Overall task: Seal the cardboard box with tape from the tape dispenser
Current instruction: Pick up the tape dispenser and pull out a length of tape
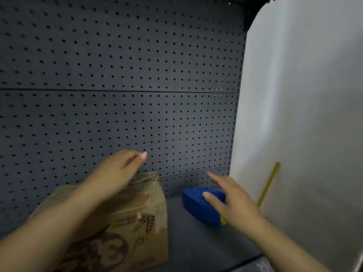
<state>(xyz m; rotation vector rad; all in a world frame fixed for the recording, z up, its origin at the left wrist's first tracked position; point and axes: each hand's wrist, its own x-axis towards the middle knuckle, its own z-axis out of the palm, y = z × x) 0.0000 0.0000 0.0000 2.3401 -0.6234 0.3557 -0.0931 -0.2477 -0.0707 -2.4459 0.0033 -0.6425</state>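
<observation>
Dark pegboard (121, 75) backs a grey shelf (196, 244). Right hand (233, 201) is held spread, fingers apart, over the blue tape dispenser (198, 207); no grip is seen. Left hand (117, 173), loosely open, is held above the cardboard box (137, 228) just beside it. Risk is judged: the dispenser could be nudged away if grasped poorly; the unsteadied box could shift under taping.

To my left a worn brown cardboard box (137, 218) with dark printing stands on the shelf, a blue tape dispenser (198, 205) lying just right of it.
</observation>
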